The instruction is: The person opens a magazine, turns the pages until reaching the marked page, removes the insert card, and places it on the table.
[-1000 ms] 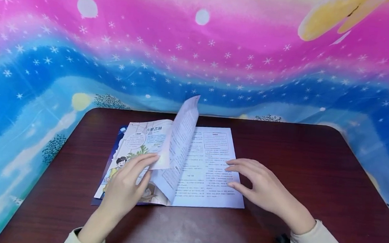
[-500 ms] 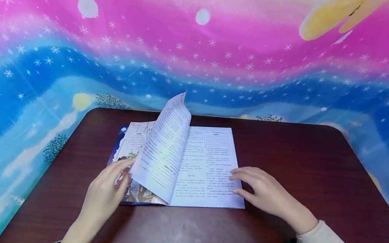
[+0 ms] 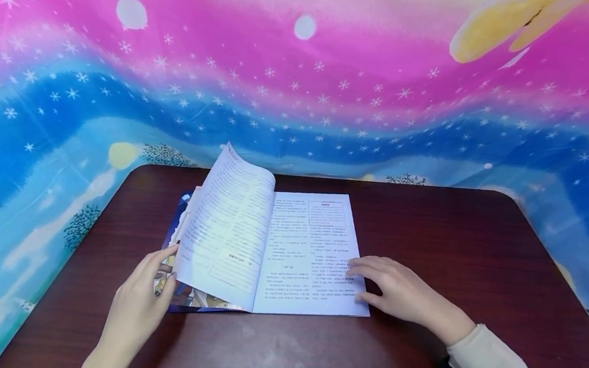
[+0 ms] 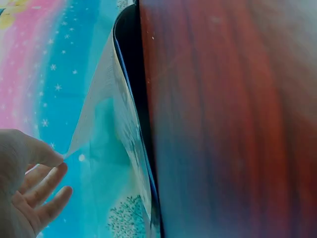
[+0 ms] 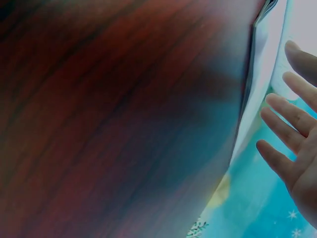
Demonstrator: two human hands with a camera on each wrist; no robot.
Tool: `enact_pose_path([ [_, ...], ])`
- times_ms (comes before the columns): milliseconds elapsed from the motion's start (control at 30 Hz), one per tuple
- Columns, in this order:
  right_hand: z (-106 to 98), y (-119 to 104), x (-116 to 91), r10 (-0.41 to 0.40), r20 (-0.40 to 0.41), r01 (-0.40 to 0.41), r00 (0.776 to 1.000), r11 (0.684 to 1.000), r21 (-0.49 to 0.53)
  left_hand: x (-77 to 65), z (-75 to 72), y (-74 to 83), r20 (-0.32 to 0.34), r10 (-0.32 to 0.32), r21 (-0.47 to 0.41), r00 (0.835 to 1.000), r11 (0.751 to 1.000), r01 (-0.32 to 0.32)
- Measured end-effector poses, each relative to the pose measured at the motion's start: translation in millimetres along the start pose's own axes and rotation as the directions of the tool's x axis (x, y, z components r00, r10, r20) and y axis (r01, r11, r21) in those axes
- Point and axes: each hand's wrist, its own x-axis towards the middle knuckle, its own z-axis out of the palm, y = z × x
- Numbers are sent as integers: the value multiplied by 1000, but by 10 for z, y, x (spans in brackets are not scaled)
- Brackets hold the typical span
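Observation:
An open magazine (image 3: 288, 253) lies on the dark wooden table, its right page full of printed text. My left hand (image 3: 140, 293) pinches the near outer corner of a raised page (image 3: 228, 225) between thumb and finger. That page curves up from the spine and leans left, its far corner standing highest; an illustrated page (image 3: 210, 300) shows beneath it. In the left wrist view the thumb (image 4: 47, 152) meets the page's corner, the other fingers loosely spread. My right hand (image 3: 401, 290) hovers with relaxed fingers over the right page's outer edge, and its fingers (image 5: 285, 124) look spread in the right wrist view.
The brown table (image 3: 452, 239) extends to both sides of the magazine and has rounded far corners. Behind and around it hangs a pink and blue cloth (image 3: 302, 91) with snowflake prints. A dark blue cover edge (image 3: 184, 198) peeks out at the magazine's left.
My left hand has moved left and slightly toward me, drawing the page over from near upright to leaning across the left side. The right hand has shifted only slightly.

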Motion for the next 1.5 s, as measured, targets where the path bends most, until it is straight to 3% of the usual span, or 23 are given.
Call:
enact_pose_path([
  [267, 30, 39, -13, 99, 113, -101, 989, 995, 19, -34, -43, -95, 61, -83, 6, 995, 997, 83],
  [400, 53, 41, -12, 134, 146, -139, 980, 990, 25, -37, -68, -145, 123, -158, 31, 980, 987, 155],
  [500, 70, 44, -9, 145, 152, -151, 978, 988, 24, -40, -97, -203, 166, -185, 69, 969, 982, 175],
  [700, 88, 50, -9, 147, 149, -152, 978, 988, 20, -17, -125, -348, 303, -160, 148, 939, 982, 120],
  [867, 81, 42, -10, 155, 151, -160, 976, 987, 23, 6, -88, -394, 403, -103, 127, 909, 990, 55],
  [1033, 70, 29, -7, 156, 148, -162, 977, 986, 25, 55, -33, -401, 438, -35, 86, 898, 996, -3],
  [1267, 75, 25, -16, 147, 137, -151, 980, 988, 19, 118, 49, -439, 509, 46, 25, 859, 997, -69],
  [1500, 84, 26, -36, 139, 130, -143, 982, 990, 20, 150, 74, -458, 536, 68, 43, 841, 993, -108],
])
